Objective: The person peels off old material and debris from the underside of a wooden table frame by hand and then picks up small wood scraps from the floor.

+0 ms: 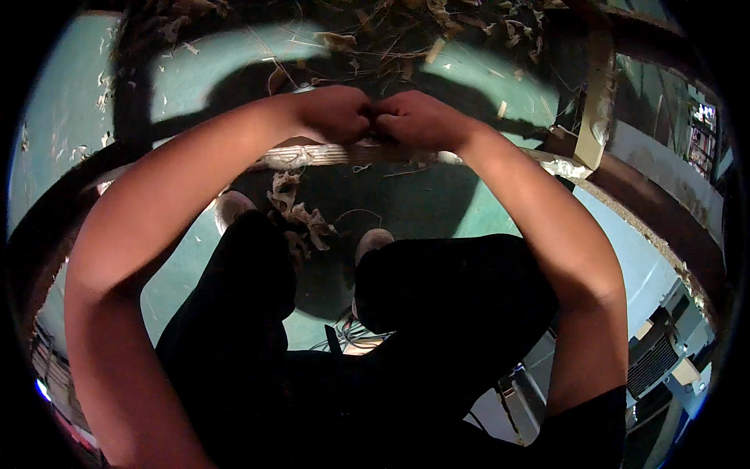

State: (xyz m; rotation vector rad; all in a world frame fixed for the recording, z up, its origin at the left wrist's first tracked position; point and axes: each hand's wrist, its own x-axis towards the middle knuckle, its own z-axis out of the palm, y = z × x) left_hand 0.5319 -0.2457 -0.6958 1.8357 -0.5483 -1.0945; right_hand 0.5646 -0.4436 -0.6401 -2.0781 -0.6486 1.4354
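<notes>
My left hand [334, 112] and my right hand [419, 119] meet at the top middle, knuckles almost touching. Both have their fingers curled closed, and whatever lies inside them is hidden. They are just above and beyond a pale wooden rail [336, 155] that runs crosswise in front of me. Whitish, ragged material clings to parts of this rail. From here I cannot tell whether the fingers press on the rail or only hover over it.
A pale upright post [598, 102] joins the frame at the right, beside a dark curved beam [644, 199]. Torn scraps [305, 215] litter the green floor [437, 199] near my shoes [376, 241]. Cables [355, 336] lie below, between my legs. Grey equipment [655, 363] stands at far right.
</notes>
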